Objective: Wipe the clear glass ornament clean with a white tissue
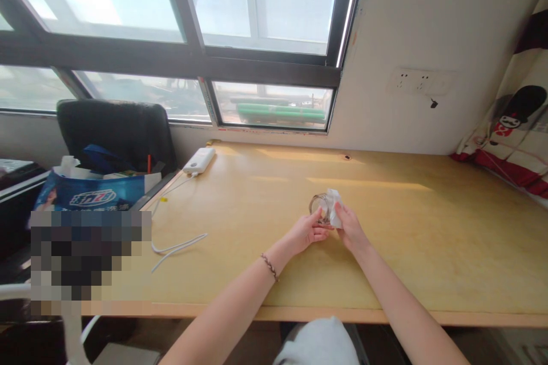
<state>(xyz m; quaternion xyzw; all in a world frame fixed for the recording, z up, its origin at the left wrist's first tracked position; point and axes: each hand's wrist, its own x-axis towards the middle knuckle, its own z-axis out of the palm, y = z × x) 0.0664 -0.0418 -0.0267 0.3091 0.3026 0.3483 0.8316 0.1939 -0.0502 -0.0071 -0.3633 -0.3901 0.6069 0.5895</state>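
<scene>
Clear glass (314,205) over middle of table (257,199). Person's left hand (305,233) cups it, thumb pressing side, fingers curled beneath; right hand (351,229) pinches tissue (333,201) against right end. Likely light, stiff, slippery, fragile; best gripped around wall, gently.

White tissue (333,198) hides part of the clear round object (318,202). The shopping bag (95,193) is pixelated below; the right edge crops the curtain (516,125).

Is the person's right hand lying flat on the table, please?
No, the right hand is holding crumpled white material beside the clear round object in the left hand.
</scene>
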